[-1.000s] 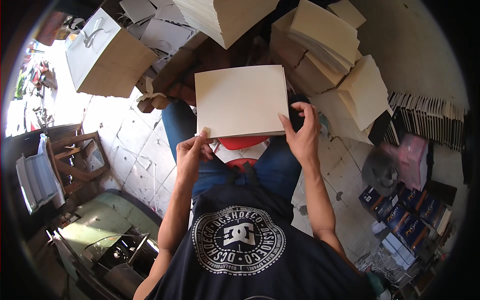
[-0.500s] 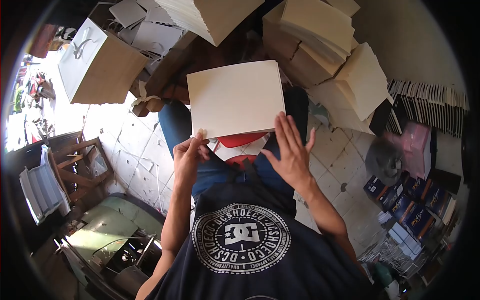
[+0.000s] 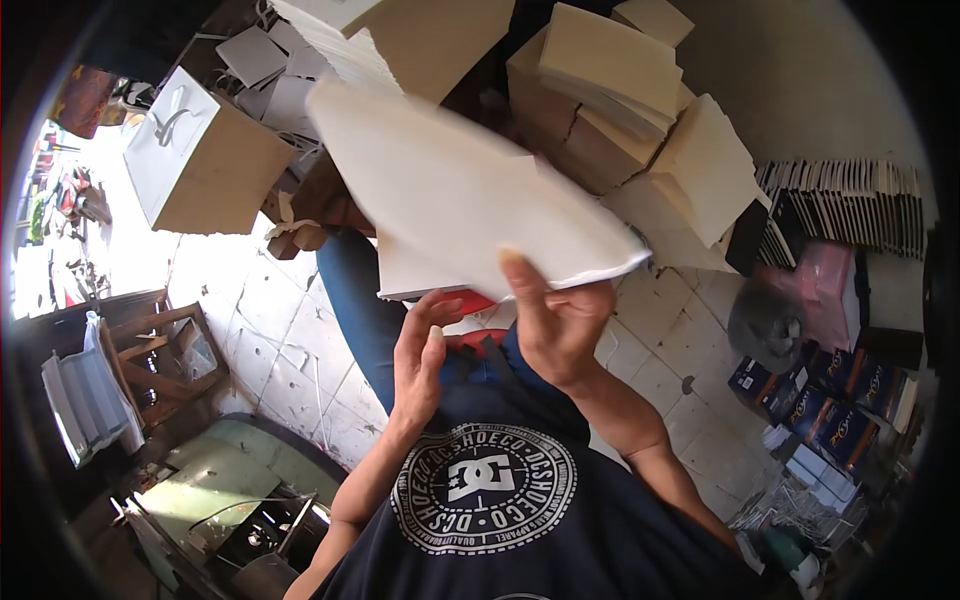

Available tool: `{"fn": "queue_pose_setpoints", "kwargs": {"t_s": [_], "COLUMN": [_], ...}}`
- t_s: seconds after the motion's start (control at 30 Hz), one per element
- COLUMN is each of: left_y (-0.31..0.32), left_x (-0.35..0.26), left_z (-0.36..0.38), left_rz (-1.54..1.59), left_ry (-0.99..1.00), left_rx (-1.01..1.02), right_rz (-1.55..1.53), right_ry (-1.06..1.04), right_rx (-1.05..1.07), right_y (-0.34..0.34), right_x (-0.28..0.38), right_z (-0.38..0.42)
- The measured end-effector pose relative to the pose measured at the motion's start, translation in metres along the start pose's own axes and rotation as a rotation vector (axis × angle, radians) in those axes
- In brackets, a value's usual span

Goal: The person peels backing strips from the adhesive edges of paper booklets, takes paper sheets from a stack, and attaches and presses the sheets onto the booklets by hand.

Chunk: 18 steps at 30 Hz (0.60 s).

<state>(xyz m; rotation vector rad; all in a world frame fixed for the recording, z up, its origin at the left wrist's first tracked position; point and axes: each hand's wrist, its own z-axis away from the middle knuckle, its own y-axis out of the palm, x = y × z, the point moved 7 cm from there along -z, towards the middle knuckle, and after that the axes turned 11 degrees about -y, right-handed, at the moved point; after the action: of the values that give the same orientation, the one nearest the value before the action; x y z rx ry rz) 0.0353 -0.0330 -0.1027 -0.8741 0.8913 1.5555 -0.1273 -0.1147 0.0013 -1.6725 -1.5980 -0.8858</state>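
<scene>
My right hand [image 3: 562, 325] grips the near edge of a blank white folded sheet of paper [image 3: 460, 190], thumb on top and fingers beneath. The sheet is raised and turned at a slant, its far left corner blurred by motion. Beneath it another pale sheet or stack [image 3: 398, 272] shows at the left, above my lap; most of it is hidden. My left hand [image 3: 420, 355] is just below that lower sheet's near edge, fingers loosely bent and apart, with nothing visible in them. Part of a red surface [image 3: 478, 300] shows between my legs.
Tall paper stacks [image 3: 430, 45] stand ahead, with more piles [image 3: 610, 70] to their right. A tied paper block [image 3: 205, 150] is at the left. A row of dark-edged books [image 3: 850, 205], a fan [image 3: 765, 315] and blue boxes [image 3: 825, 420] line the right. A wooden frame [image 3: 165, 360] lies left.
My right hand has gone from lying flat at the stack's right edge to gripping a sheet, now lifted and rotated. My left hand has come off the near left corner and moved right.
</scene>
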Motion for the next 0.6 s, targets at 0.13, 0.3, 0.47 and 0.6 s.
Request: {"fn": "queue_pose_setpoints", "kwargs": {"t_s": [0.13, 0.3, 0.47, 0.6], "left_y": [-0.009, -0.048, -0.059, -0.079], "left_x": [0.036, 0.068, 0.044, 0.029], "left_z": [-0.012, -0.032, -0.023, -0.009], "left_rz": [0.269, 0.127, -0.016, -0.361], "left_ry": [-0.02, -0.24, -0.345, -0.428], "left_rx": [0.056, -0.073, -0.09, -0.021], "right_rz": [-0.085, -0.287, 0.601, 1.379], "right_ry": [0.351, 1.122, 0.296, -0.044], "right_rx": [-0.199, 0.448, -0.016, 0.122], "right_y": [-0.017, -0.009, -0.162, -0.262], "right_x": [-0.033, -0.087, -0.067, -0.124], "right_z": [0.035, 0.143, 0.021, -0.025]}}
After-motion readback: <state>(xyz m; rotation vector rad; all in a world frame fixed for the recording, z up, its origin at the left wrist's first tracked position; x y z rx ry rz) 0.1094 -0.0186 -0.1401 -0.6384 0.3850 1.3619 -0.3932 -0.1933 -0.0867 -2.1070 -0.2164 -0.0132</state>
